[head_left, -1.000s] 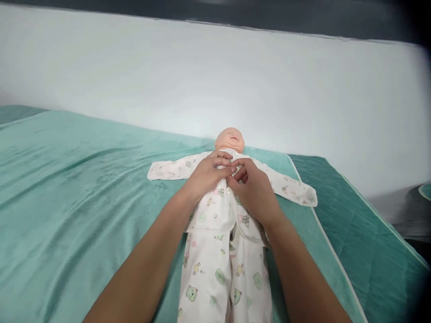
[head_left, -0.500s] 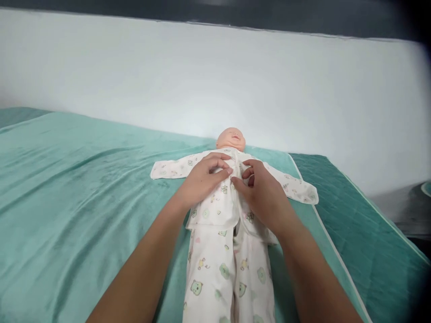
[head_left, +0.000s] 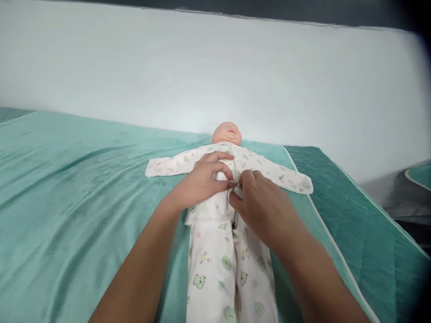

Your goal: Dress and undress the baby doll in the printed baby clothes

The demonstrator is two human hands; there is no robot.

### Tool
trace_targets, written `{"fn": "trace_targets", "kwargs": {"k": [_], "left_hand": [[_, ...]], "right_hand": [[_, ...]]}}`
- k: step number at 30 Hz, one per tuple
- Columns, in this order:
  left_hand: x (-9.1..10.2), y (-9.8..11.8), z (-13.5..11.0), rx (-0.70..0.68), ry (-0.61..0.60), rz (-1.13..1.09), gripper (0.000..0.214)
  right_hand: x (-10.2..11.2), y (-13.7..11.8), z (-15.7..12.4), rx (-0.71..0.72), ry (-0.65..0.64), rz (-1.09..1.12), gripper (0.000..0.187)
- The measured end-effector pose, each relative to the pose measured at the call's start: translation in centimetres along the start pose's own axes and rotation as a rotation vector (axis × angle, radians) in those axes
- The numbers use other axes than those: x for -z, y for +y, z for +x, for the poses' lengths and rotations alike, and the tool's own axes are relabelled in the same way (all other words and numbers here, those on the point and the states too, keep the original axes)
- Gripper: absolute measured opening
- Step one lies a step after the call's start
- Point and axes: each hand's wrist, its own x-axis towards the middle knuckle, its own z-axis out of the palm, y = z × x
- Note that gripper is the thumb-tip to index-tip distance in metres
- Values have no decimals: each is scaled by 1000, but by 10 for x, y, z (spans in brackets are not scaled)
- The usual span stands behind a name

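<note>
A baby doll [head_left: 226, 133] lies on its back, head toward the wall, its sleeves spread out to both sides. It wears a white baby shirt [head_left: 210, 214] printed with small animals, and matching trousers [head_left: 213, 273]. My left hand [head_left: 210, 177] rests on the chest, thumb and a bent finger closed on the shirt's front edge while an upper finger lies stretched across the cloth. Opposite it, my right hand [head_left: 261, 202] has its fingers curled and pinched at the same front opening, a little lower down. My fingers hide the fastening between them.
Under the doll is a light green blanket [head_left: 101, 188] with soft folds and a pale edging at the right. Beyond that edging lies a darker green quilted cover [head_left: 350, 215]. A white wall [head_left: 168, 72] stands behind the bed.
My right hand has slid down the shirt's front and its fingers have closed in more tightly. My left thumb has shifted lower, toward the right fingertips. The view has tilted slightly.
</note>
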Motion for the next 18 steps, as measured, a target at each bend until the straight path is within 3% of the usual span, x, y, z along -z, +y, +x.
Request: {"fn": "trace_targets", "kwargs": {"k": [7, 9, 13, 18], "left_hand": [[-1, 2, 0, -14, -3, -41, 14], [-5, 7, 1, -23, 43, -110, 15], [-15, 15, 1, -43, 149, -205, 17], [-16, 17, 2, -43, 139, -182, 17]], "right_hand": [[7, 11, 9, -30, -68, 159, 17], [9, 16, 12, -16, -64, 244, 18], [8, 30, 14, -59, -114, 553, 19], [-1, 49, 16, -138, -193, 1041, 20]]}}
